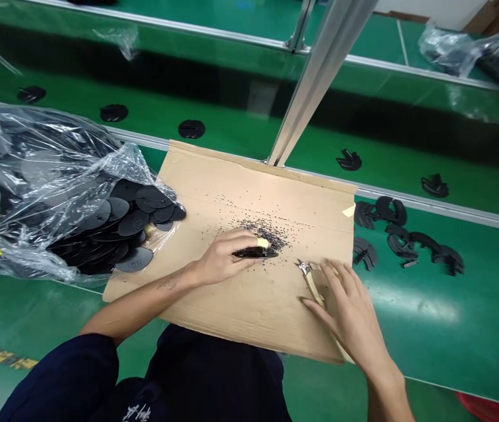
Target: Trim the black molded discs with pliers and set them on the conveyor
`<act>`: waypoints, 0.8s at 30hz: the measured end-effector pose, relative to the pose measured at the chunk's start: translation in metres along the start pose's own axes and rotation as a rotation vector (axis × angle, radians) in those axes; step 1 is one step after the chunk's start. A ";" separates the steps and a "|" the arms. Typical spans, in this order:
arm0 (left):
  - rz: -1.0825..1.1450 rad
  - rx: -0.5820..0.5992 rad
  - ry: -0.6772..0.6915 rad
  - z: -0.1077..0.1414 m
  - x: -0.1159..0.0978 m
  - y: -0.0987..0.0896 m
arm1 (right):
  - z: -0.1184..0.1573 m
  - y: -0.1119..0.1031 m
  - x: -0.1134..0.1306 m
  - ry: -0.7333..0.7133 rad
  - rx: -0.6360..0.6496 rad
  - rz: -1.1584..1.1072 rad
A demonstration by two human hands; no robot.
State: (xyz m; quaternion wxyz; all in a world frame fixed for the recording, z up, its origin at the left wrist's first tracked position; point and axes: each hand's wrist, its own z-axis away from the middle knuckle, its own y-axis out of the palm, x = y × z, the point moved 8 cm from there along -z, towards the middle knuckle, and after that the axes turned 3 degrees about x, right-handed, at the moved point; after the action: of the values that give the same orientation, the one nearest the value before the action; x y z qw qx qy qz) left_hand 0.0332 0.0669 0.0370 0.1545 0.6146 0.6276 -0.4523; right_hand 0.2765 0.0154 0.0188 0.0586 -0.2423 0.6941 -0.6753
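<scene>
Over the middle of a cardboard sheet (232, 305), my left hand (232, 252) is closed on a black plastic part (256, 253); yellow tape wraps one of its fingertips. Small black scraps (271, 230) lie scattered on the cardboard just beyond this hand. My right hand (346, 299) is at the right side of the sheet, fingers apart, around a pair of nippers (312, 284). The nippers' jaws point up and left, and their handles lie between its thumb and fingers. Whether the palm touches the handles is hard to tell.
At the left, a clear plastic bag (56, 170) spills black oval discs (133, 223). Curved black parts (401, 234) sit on the green table at the right. Beyond the cardboard, a metal post (315, 82) rises near a green strip with spaced black parts (191, 129).
</scene>
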 end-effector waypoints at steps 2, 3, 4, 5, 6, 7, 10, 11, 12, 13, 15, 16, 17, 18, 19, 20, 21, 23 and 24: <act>-0.007 0.001 0.005 -0.001 0.000 -0.001 | 0.011 0.006 -0.006 0.018 0.004 0.077; -0.007 0.001 0.002 -0.001 0.000 -0.001 | 0.013 0.007 -0.007 0.023 -0.001 0.093; -0.006 0.001 -0.007 -0.001 0.000 0.000 | 0.014 0.008 -0.007 0.029 -0.008 0.099; -0.003 -0.001 -0.019 -0.001 0.000 0.000 | 0.013 0.007 -0.007 0.035 -0.013 0.096; 0.002 -0.004 -0.028 -0.001 0.000 0.000 | 0.011 0.005 -0.007 0.043 -0.015 0.083; 0.007 -0.009 -0.035 0.000 0.000 0.000 | 0.009 0.002 -0.007 0.054 -0.014 0.059; 0.015 -0.025 -0.014 0.001 -0.001 -0.002 | 0.001 -0.010 -0.011 0.102 -0.018 -0.094; 0.012 -0.034 0.005 0.001 -0.001 -0.003 | -0.003 -0.013 -0.012 0.113 -0.026 -0.178; 0.006 -0.046 0.026 0.001 -0.002 -0.004 | -0.007 -0.015 -0.012 0.120 -0.030 -0.282; -0.004 -0.060 0.048 0.001 -0.003 -0.005 | -0.013 -0.016 -0.012 0.120 -0.033 -0.402; -0.025 -0.083 0.078 0.002 -0.003 -0.007 | -0.027 -0.014 -0.006 0.107 -0.029 -0.651; -0.035 -0.089 0.087 0.002 -0.003 -0.007 | -0.035 -0.012 -0.002 0.099 -0.022 -0.749; -0.044 -0.092 0.090 0.002 -0.003 -0.008 | -0.043 -0.011 0.003 0.089 -0.015 -0.810; -0.049 -0.092 0.088 0.002 -0.002 -0.007 | -0.052 -0.009 0.008 0.070 -0.006 -0.831; -0.050 -0.090 0.080 0.002 -0.001 -0.007 | -0.060 -0.008 0.015 0.037 0.010 -0.822; -0.047 -0.087 0.067 0.002 0.000 -0.007 | -0.067 -0.008 0.022 -0.005 0.029 -0.794; -0.040 -0.084 0.050 0.002 0.002 -0.007 | -0.074 -0.007 0.029 -0.053 0.044 -0.759; -0.015 -0.081 0.010 0.002 0.007 -0.008 | -0.083 -0.008 0.040 -0.146 0.049 -0.700; -0.001 -0.080 -0.007 0.001 0.009 -0.008 | -0.086 -0.008 0.043 -0.182 0.037 -0.683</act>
State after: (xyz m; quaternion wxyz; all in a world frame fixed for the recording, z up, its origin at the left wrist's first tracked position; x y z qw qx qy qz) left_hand 0.0236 0.0728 0.0325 0.1810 0.6060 0.6450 -0.4288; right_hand 0.2056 0.0762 0.0441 -0.1046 -0.5185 0.5525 -0.6441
